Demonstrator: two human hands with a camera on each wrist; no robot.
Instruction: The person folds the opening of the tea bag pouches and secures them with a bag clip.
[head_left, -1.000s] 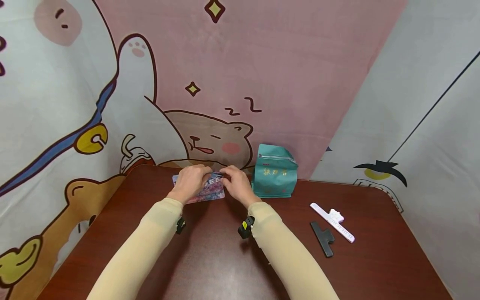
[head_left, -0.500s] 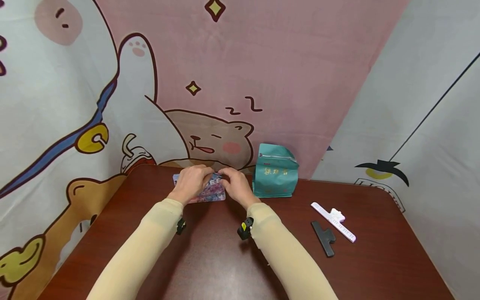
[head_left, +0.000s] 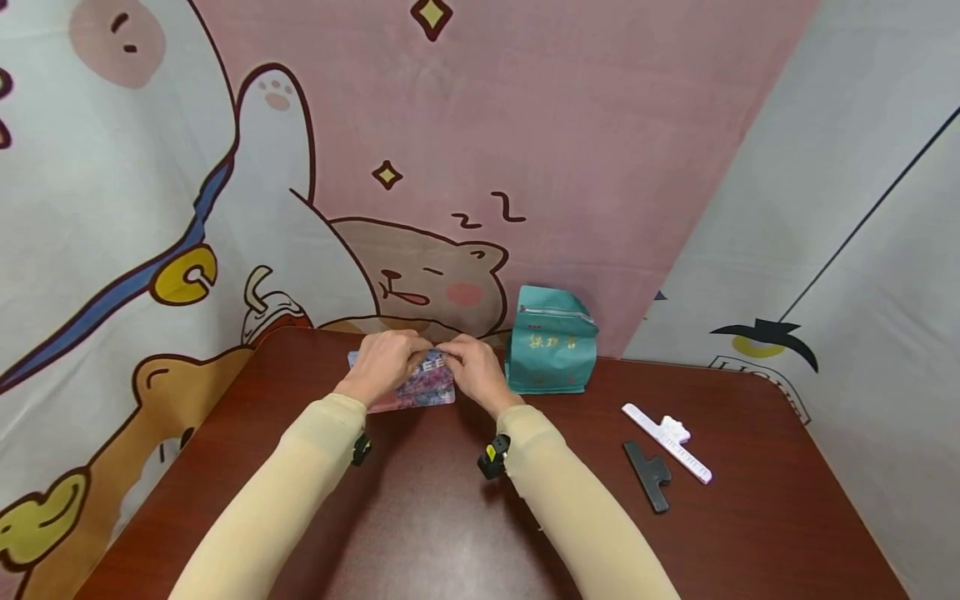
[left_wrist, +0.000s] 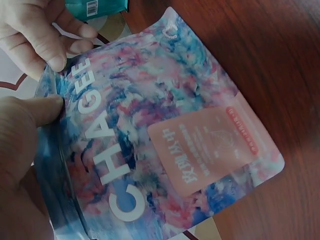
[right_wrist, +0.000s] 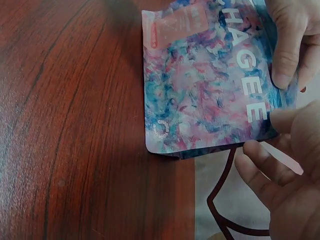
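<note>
A zip pouch (head_left: 426, 385) with a marbled pink, blue and purple print and white "CHAGEE" letters stands at the back of the table. My left hand (head_left: 386, 364) covers its left part and grips the top edge; in the left wrist view the thumb (left_wrist: 47, 107) lies along the zip strip. At the top right corner my right hand (head_left: 472, 369) pinches the same edge, its thumb (right_wrist: 282, 121) on the printed front. The fingertips of both hands nearly meet at the top. Whether the zip is sealed cannot be told.
A teal pouch (head_left: 552, 354) stands upright just right of my right hand. Further right, a white bag clip (head_left: 667, 443) and a black bag clip (head_left: 647, 477) lie on the dark wooden table (head_left: 435, 517). A cartoon-printed cloth (head_left: 600, 150) hangs behind the table.
My two hands have come slightly closer together along the pouch's top edge. The pouch has shifted a little to the right. The teal pouch and both clips stay where they were.
</note>
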